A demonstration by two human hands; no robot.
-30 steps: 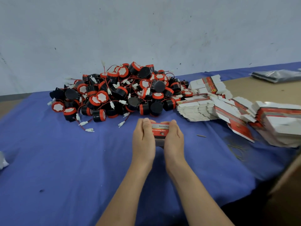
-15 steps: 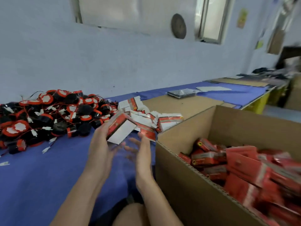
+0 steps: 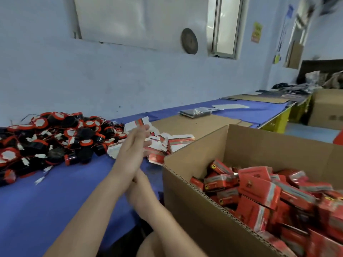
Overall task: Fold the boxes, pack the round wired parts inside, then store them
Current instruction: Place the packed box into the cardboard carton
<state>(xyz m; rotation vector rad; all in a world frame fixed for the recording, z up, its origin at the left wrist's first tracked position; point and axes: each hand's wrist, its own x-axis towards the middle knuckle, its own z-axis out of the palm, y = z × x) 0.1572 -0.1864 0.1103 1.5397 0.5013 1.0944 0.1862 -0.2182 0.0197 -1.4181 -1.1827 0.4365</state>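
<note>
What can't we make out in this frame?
Right hand: head view, mostly behind the left hand; grip unreadable.
Carton: head view, cut off by the right and bottom edges; fill level unknown.
Red boxes in it: head view, print too blurred to read.
Pile of round wired parts: head view, cut by the left edge; count unknown.

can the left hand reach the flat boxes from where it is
Probably yes: the left hand, fingers straight, is raised just in front of the flat boxes, with nothing visible between them.
</note>
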